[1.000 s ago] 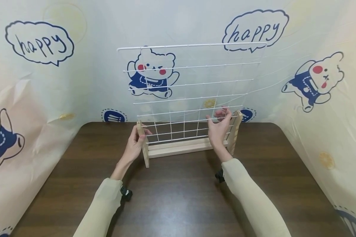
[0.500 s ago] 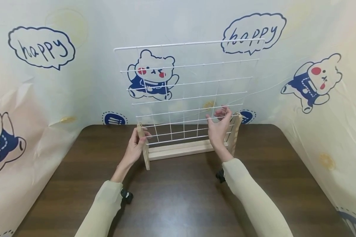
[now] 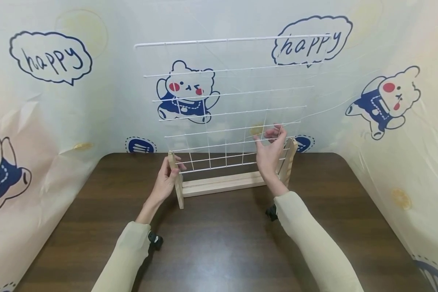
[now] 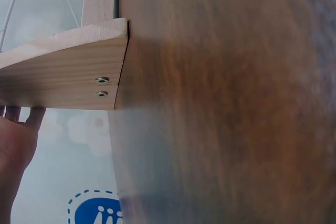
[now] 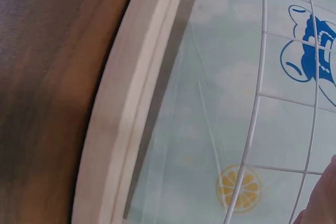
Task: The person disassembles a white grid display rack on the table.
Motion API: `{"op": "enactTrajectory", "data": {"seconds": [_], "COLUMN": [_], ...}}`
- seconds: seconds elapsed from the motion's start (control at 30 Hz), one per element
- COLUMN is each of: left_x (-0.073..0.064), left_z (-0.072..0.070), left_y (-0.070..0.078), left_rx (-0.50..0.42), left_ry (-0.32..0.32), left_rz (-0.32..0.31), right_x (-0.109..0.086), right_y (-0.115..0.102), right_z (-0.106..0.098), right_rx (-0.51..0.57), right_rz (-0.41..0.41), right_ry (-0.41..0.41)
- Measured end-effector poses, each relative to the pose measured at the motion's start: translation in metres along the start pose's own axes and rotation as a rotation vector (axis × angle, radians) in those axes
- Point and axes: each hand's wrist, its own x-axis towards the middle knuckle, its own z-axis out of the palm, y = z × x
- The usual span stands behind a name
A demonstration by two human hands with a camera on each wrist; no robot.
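A white wire grid (image 3: pixel 224 114) stands tilted in a pale wooden stand (image 3: pixel 219 185), which has a side board at each end and a grooved bottom bar. My left hand (image 3: pixel 164 178) pinches the left side board, thumb in front and fingers behind it. Near the grid's lower right part, my right hand (image 3: pixel 271 156) grips the wires. The grid's lowest wire is above the bottom bar, apart from it; the right wrist view shows this gap beside the bar (image 5: pixel 123 103). In the left wrist view, two bolt heads (image 4: pixel 102 80) show on the side board.
The stand rests toward the back of a dark brown wooden table (image 3: pixel 211 243). A printed backdrop sheet (image 3: pixel 109 101) with cartoon bears hangs behind and at both sides. Dark wrist cameras (image 3: pixel 155 240) sit below the sleeves.
The grid has risen, and its lowest wire has come up from the bottom bar. My right hand has moved slightly up with it. My left hand stays on the side board.
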Motion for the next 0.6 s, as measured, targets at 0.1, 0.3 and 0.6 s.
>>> {"op": "enactTrajectory", "data": {"seconds": [0.1,0.3,0.6], "left_x": [0.0001,0.0005,-0.0002], "left_z": [-0.001,-0.0014,-0.0002], "left_y": [0.0002,0.0008,0.0007], "left_rx": [0.005,0.011,-0.001], "left_ry": [0.002,-0.001,-0.009], "left_rz": [0.01,0.006,0.018], "right_x": [0.0025,0.0047,0.0056], "right_y": [-0.0044,-0.0072,-0.0105], "right_z": [0.0017,0.0016,0.0006], "right_rx": [0.009,-0.005,-0.016], "right_rz": [-0.001,0.009,0.009], "right_ry": [-0.002,-0.011,-0.012]}}
